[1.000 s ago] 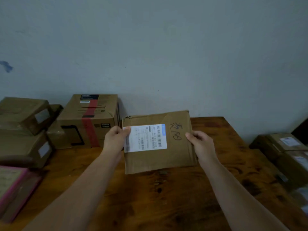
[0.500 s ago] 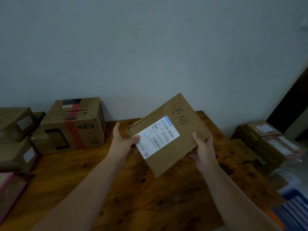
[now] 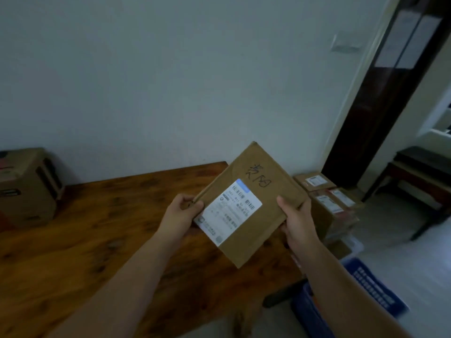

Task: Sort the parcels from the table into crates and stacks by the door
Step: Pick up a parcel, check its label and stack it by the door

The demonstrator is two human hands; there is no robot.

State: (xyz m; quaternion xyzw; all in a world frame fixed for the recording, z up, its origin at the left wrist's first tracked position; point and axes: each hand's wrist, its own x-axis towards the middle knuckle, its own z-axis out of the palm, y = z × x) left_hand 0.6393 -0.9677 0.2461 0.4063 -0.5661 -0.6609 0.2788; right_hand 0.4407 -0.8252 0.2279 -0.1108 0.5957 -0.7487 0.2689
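Note:
A flat brown cardboard parcel (image 3: 266, 191) with a white shipping label and black handwriting hangs tilted over the right end of the wooden table (image 3: 102, 230). My left hand (image 3: 181, 213) grips its left corner with the thumb on top. Along the parcel's right edge, my right hand (image 3: 299, 222) holds it, thumb on the upper face. A stack of brown parcels (image 3: 329, 203) stands on the floor by the dark door (image 3: 380, 93), to the right of the table. A blue crate (image 3: 366, 291) sits on the floor under my right forearm.
One brown box with a red stripe (image 3: 26, 189) stands at the table's far left against the pale wall. A dark low bench (image 3: 424, 174) stands past the doorway at the right. Light floor stretches between the crate and the bench.
The view has swung right, toward the door. The parcel has moved right with both hands, from above the table's middle to its right end, and my left hand now grips its corner.

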